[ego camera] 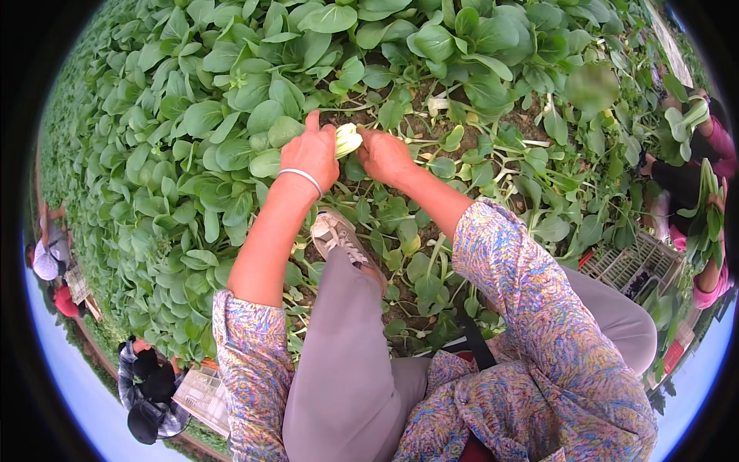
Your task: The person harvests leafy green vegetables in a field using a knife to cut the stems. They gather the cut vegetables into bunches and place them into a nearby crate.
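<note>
A small head of leafy greens with pale stems [348, 140] lies between my two hands. My left hand [310, 151], with a silver bangle at the wrist, is closed around its leafy part. My right hand [385, 156] is at the cut-looking pale end, its fingers bent and touching or very near it; whether it holds anything cannot be seen. Dense standing green plants [202, 118] grow left of and beyond my hands. Loose leaves and pale stems [505, 161] lie on the soil to the right.
My shoe [340, 234] stands among the plants below my hands. A plastic crate [635, 263] is at the right, beside a person in pink sleeves [719, 144] holding greens. Another person [153, 384] and a pale crate [203, 395] are at lower left, with more people at far left.
</note>
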{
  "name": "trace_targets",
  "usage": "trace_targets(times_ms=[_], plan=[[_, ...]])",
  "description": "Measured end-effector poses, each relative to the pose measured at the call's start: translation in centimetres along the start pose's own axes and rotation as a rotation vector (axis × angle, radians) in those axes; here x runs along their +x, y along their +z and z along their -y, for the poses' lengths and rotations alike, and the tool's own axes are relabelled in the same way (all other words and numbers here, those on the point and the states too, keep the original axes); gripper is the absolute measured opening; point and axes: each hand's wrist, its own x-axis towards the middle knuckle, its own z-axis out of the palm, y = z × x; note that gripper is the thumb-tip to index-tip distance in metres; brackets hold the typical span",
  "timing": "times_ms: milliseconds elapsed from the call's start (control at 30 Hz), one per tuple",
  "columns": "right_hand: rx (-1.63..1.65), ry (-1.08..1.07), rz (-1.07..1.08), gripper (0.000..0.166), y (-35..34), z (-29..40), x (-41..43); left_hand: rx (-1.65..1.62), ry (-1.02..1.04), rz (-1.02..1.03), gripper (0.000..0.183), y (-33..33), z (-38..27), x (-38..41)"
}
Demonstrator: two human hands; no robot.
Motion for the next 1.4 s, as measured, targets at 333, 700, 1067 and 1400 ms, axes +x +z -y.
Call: trace_targets(times_ms=[333,700,1067,1400], plan=[[-0.139,-0.003,0.514,0.025,-10.3,-1.7,-4.9,-0.172,-0.096,0.157,0.042,0.8,8.0,-5.7],[-0.064,-0.049,0.137,0.032,3.1,2.3,-0.8,-0.187,-0.125,0.175,0.051,3.5,10.1,-5.8],[-0.272,-0.164,0.110,0.048,1.8,0.3,-1.1,-0.973,-0.269,0.300,0.054,0.2,11.4,-5.7],[0.995,-0.162,0.002,0.042,-13.4,7.5,-7.0,-2.016,0.209,0.485,0.087,-1.5,6.1,-8.4]])
